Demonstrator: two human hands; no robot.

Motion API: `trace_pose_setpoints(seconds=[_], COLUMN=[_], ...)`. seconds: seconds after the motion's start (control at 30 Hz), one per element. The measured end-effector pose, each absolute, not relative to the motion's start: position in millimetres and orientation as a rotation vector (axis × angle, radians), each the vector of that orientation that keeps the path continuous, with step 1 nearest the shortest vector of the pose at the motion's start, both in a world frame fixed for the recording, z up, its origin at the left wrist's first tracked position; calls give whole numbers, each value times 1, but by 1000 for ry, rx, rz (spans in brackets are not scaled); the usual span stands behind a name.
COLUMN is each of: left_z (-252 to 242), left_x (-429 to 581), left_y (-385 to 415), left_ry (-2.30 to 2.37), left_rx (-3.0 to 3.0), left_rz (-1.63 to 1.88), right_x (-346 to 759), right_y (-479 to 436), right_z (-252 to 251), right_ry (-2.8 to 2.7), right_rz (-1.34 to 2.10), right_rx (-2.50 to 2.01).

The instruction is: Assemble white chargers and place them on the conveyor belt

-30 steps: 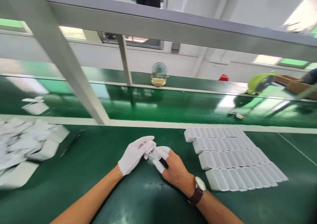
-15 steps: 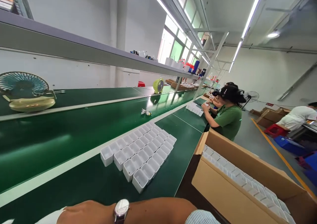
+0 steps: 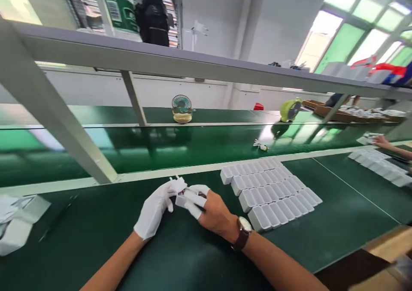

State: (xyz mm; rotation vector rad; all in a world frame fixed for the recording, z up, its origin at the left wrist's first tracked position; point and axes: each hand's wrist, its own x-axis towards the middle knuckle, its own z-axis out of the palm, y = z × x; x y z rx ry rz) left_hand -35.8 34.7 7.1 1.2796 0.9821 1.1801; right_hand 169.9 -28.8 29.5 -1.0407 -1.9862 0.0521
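Both hands pinch one small white part just left of the white trays: gloved left hand, finger-cotted right hand. Loosened, it may drop onto the worktop.

green workbench, white trays, white-gloved left hand

Left hand: in a full white glove, forearm bare, entering from the lower left; palm down, fingers curled inward toward the other hand.
Right hand: bare across the back, white cots on the fingertips; dark-strapped watch on the wrist, forearm bare, entering from the lower right.
Both hands meet at centre, fingertips touching or nearly so, seemingly pinched together; exact grip unclear at this angle.
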Motion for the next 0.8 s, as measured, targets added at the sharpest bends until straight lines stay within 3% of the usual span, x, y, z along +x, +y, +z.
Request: trace_pose_setpoints(seconds=[0.2, 0.4, 0.8], left_z=[-10, 11, 13], left_x=[-28, -26, -29], left_y=[39, 26, 27], left_ry=[855, 943, 971], left_rx=[1135, 1231, 1287], left_rz=[1163, 1067, 993], right_x=[164, 160, 165], right_y=[-31, -33, -30], right_z=[26, -5, -11], right_ry=[-2078, -2312, -2123], right_rz=[31, 23, 351], right_rx=[-1093, -1190, -1142])
